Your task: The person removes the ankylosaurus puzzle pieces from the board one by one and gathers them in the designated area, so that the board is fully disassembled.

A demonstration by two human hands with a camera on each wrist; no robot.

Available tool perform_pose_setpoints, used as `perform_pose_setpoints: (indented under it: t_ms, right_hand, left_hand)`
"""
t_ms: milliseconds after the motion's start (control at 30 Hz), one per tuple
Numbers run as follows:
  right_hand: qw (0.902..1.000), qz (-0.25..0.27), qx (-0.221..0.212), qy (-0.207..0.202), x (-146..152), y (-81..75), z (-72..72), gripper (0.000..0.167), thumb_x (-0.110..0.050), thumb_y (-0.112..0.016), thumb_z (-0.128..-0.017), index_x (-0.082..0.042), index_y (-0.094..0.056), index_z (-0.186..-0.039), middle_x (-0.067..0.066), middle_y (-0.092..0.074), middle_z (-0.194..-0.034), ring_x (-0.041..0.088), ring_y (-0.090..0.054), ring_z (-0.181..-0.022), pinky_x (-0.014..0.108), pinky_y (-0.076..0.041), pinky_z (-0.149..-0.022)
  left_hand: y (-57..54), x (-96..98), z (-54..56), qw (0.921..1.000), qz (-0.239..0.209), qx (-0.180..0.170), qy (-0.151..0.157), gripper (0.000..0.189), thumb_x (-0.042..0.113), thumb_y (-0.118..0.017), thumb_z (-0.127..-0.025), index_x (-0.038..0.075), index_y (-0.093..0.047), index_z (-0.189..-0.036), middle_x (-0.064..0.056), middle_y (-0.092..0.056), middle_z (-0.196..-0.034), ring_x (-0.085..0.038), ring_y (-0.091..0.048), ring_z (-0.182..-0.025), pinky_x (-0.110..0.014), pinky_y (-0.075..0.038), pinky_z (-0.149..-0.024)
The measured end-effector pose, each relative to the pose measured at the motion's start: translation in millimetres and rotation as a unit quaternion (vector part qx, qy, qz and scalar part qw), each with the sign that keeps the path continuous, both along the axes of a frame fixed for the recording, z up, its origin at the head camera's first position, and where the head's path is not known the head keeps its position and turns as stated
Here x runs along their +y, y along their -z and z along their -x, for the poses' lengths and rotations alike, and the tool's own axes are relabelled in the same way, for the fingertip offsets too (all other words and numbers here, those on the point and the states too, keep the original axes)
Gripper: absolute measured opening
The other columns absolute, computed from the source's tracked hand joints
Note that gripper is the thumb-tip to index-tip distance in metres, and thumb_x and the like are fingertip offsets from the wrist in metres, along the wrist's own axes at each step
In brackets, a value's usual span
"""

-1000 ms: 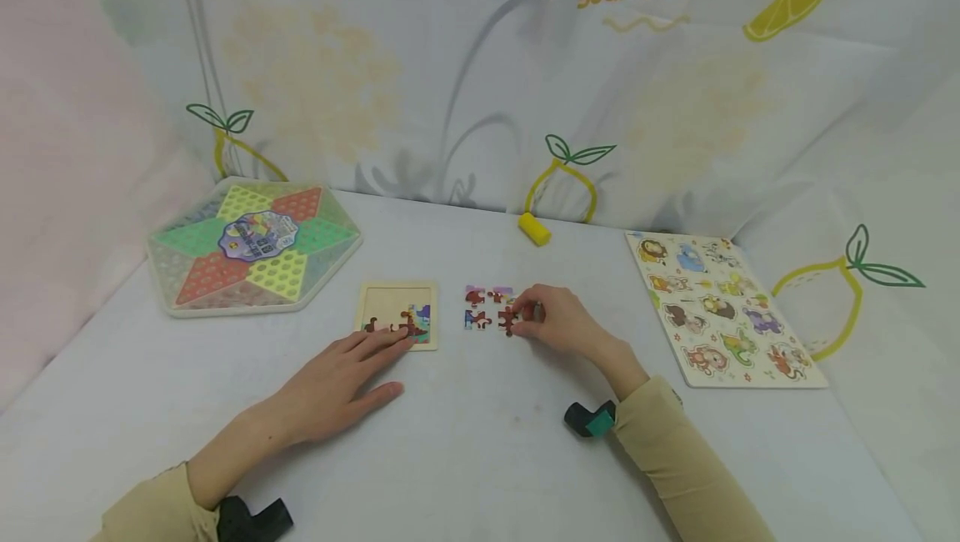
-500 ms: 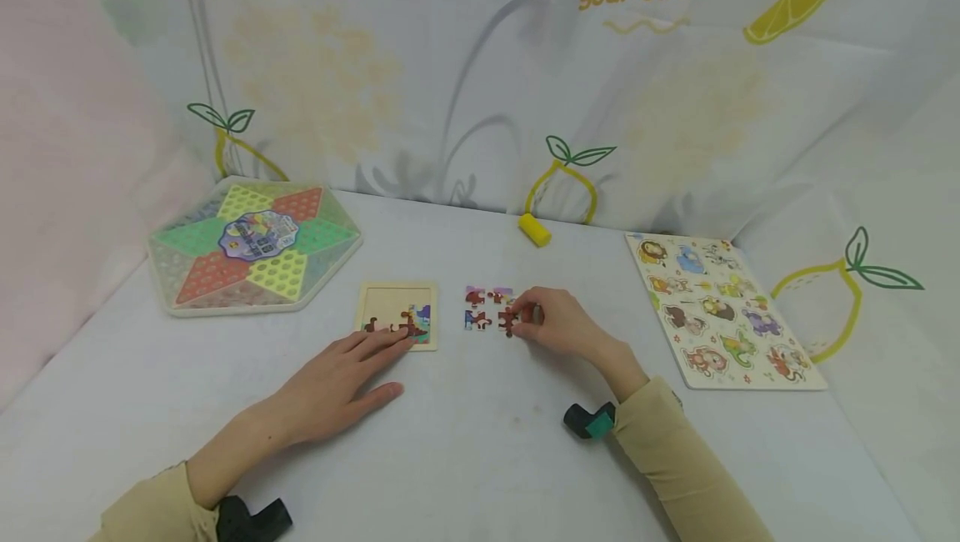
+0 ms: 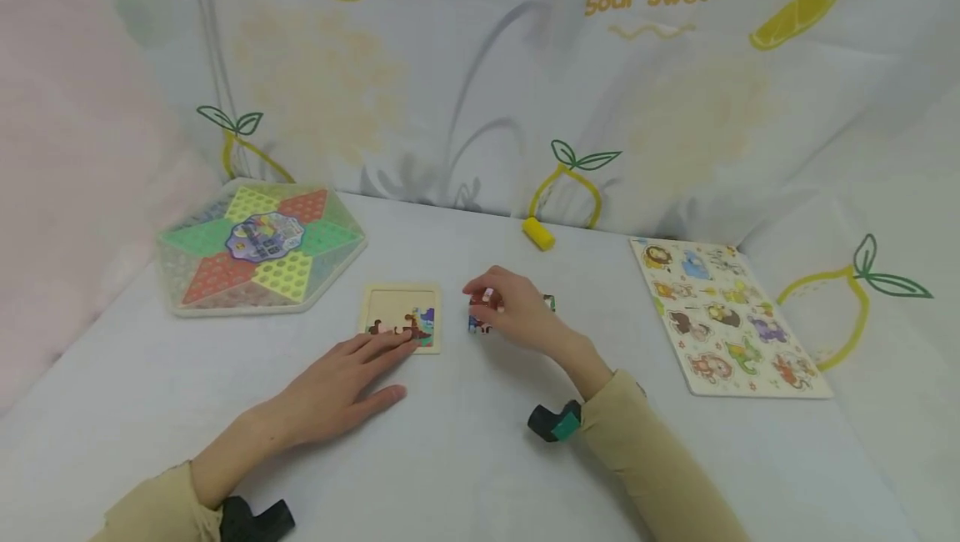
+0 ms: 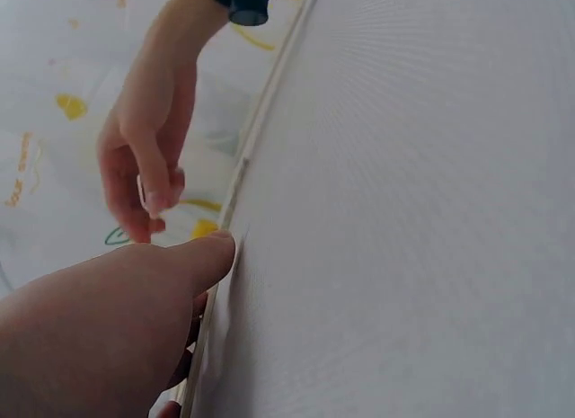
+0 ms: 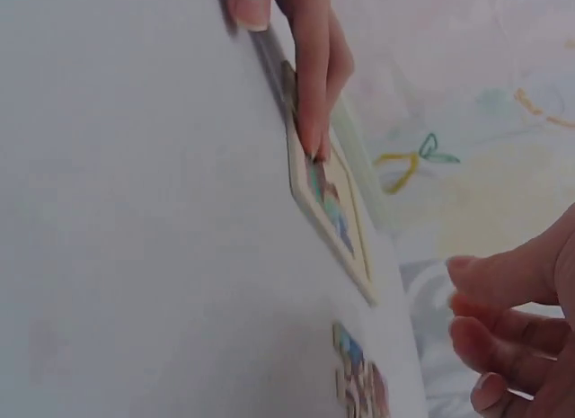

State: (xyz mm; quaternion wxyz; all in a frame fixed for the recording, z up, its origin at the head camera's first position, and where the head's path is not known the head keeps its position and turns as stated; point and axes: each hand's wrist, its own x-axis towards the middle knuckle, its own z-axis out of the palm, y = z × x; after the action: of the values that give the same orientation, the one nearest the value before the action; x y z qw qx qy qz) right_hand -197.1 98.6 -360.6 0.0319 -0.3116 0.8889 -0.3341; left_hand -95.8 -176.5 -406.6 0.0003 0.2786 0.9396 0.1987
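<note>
My left hand lies flat, its straight fingers resting on the lower part of a small wooden puzzle tray. Joined pieces with a dinosaur-like picture fill the tray's lower right, partly under those fingers; bare wood shows above. My right hand hovers over several loose puzzle pieces just right of the tray, hiding most of them. Its fingers are loosely bent, and in the right wrist view the thumb and fingertips show nothing between them. Another piece peeks out behind the right hand.
A hexagonal Chinese checkers board lies at the back left. An animal peg puzzle board is at the right. Near the rear edge sits a small yellow block, before a lemon-print cloth backdrop.
My right hand has left the right side of the loose pieces and moved left over them, uncovering a piece behind it. The left hand stays on the tray. The head view shifts slightly.
</note>
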Motion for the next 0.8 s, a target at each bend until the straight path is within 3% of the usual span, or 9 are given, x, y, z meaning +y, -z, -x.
perform_pose_setpoints:
  t_ms: [133, 300, 533, 800]
  right_hand:
    - [0.9993, -0.033, -0.014, -0.011, -35, -4.7, 7.2, 0.029, -0.006, -0.07, -0.092, -0.004, -0.068, -0.121, 0.006, -0.067, -0.108, 0.017, -0.06, -0.089, 0.022, -0.05, -0.076]
    - [0.9965, -0.062, -0.05, -0.024, -62, -2.1, 11.4, 0.031, -0.004, -0.072, -0.09, -0.004, -0.069, -0.121, 0.008, -0.066, -0.11, 0.02, -0.062, -0.094, 0.024, -0.049, -0.078]
    - [0.9911, -0.114, -0.06, -0.034, -66, 7.6, 9.8, 0.035, -0.01, -0.073, -0.09, -0.006, -0.068, -0.125, 0.006, -0.063, -0.116, 0.019, -0.058, -0.101, 0.031, -0.049, -0.089]
    - [0.9897, -0.115, -0.057, -0.064, -61, 12.8, 8.8, 0.036, -0.01, -0.074, -0.089, -0.005, -0.068, -0.125, 0.01, -0.059, -0.118, 0.02, -0.056, -0.102, 0.032, -0.049, -0.091]
  left_hand:
    - [-0.9, -0.5, -0.9, 1.0, -0.003, 0.001, -0.002, 0.059, 0.05, -0.053, -0.101, 0.024, -0.045, -0.152, 0.001, -0.045, -0.154, -0.039, -0.041, -0.141, -0.059, -0.035, -0.112]
    - [-2.2, -1.3, -0.9, 1.0, 0.0, 0.005, 0.001, 0.058, 0.05, -0.053, -0.101, 0.023, -0.045, -0.152, 0.0, -0.045, -0.154, -0.039, -0.04, -0.142, -0.059, -0.035, -0.112]
    - [-1.5, -1.1, 0.6, 1.0, 0.008, 0.003, 0.002, 0.059, 0.049, -0.054, -0.101, 0.021, -0.045, -0.152, 0.0, -0.043, -0.155, -0.038, -0.039, -0.143, -0.059, -0.034, -0.113]
    - [0.3, -1.4, 0.5, 1.0, 0.004, 0.001, 0.006, 0.06, 0.049, -0.055, -0.1, 0.022, -0.044, -0.152, 0.0, -0.044, -0.155, -0.038, -0.038, -0.144, -0.059, -0.035, -0.112]
